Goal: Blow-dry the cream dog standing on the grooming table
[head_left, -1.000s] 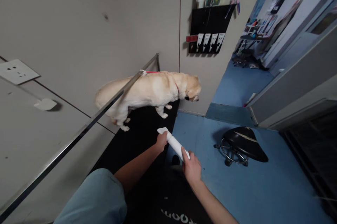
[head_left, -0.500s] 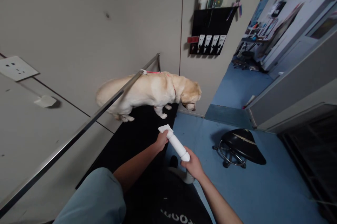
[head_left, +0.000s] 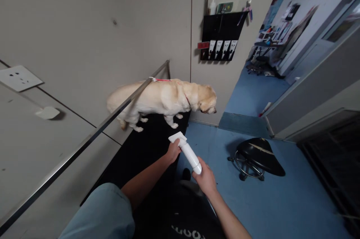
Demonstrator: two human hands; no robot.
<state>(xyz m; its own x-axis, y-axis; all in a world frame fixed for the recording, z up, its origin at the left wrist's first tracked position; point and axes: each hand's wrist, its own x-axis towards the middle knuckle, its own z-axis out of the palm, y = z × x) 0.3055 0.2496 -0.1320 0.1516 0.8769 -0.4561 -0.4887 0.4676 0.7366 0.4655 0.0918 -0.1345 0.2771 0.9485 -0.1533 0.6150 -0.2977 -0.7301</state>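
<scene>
I hold a white cylindrical tool (head_left: 188, 152) with a flat head between both hands. My left hand (head_left: 172, 151) is closed around its upper end near the head. My right hand (head_left: 206, 180) grips its lower end. Beyond it a cream-coloured dog (head_left: 165, 98) stands on a black grooming table (head_left: 140, 151), facing right, tethered by a pink leash (head_left: 161, 79) to a metal bar (head_left: 92, 136).
A grey wall with a socket (head_left: 19, 77) is on the left. A black wall rack (head_left: 221, 36) with tools hangs behind the dog. A black stool (head_left: 260, 155) stands on the blue floor (head_left: 267, 201) at right. A doorway opens at the far right.
The dog shuffled its legs, dipped its head, then lifted it again toward the right. My hands stayed on the white tool, shifting only slightly.
</scene>
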